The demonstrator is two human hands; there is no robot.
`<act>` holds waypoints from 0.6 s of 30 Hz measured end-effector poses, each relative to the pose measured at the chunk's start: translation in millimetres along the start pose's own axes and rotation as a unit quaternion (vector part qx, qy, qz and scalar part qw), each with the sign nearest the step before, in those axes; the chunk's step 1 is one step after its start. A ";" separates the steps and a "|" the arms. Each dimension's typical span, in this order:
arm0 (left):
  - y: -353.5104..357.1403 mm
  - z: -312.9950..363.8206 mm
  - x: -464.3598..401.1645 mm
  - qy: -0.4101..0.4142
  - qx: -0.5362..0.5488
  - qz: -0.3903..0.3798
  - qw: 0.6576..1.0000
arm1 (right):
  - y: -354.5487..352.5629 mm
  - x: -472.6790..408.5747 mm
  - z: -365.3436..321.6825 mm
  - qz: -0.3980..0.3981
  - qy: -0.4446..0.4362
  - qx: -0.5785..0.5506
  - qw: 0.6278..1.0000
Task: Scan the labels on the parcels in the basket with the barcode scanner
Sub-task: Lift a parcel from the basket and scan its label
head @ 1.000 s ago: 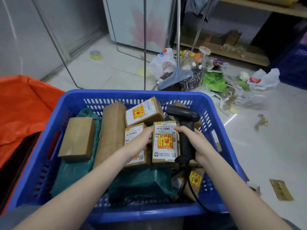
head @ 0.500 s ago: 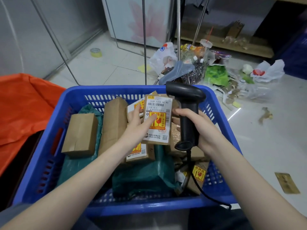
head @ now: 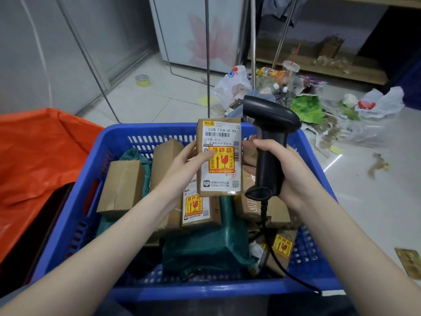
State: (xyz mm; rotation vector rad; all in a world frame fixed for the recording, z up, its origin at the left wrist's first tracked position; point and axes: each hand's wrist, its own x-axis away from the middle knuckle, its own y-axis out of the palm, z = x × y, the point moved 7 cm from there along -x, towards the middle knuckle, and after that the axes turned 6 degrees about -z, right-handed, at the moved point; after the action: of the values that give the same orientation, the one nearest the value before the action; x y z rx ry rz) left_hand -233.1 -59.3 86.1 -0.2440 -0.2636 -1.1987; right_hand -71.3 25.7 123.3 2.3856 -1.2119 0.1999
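While my left hand (head: 182,165) holds a small parcel (head: 219,158) upright above the blue basket (head: 68,224), my thumb lies across its label and my fingers curl behind the box, closed on it. Its white label with a barcode and a yellow-and-red sticker faces me. My right hand (head: 287,169) is wrapped tight around the handle of the black barcode scanner (head: 270,142), just beside the parcel's right edge; the scanner head sits above my fist, level with the parcel's top, and its cable (head: 271,245) drops into the basket. Below, more cardboard parcels (head: 123,185) and dark green bags (head: 202,249) fill the basket. An orange sack (head: 38,153) lies to the left, and litter (head: 307,101) is scattered on the floor beyond.
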 end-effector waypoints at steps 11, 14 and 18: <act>-8.5 19.4 6.1 0.046 -0.044 -0.003 0.998 | 0.5 -2.4 0.3 -0.001 0.008 -0.040 0.999; -11.9 24.3 5.9 0.061 -0.053 0.022 0.996 | 3.4 -2.5 0.2 -0.004 0.006 -0.033 0.999; -23.4 32.6 6.2 0.077 -0.050 0.076 0.993 | 3.9 -2.1 -3.5 -0.012 -0.004 -0.028 1.000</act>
State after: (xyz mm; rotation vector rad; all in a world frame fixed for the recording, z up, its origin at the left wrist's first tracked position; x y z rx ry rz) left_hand -255.3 -62.3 120.1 -0.2531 -0.0494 -1.0742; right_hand -75.4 26.9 127.0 2.3539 -1.1759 0.1482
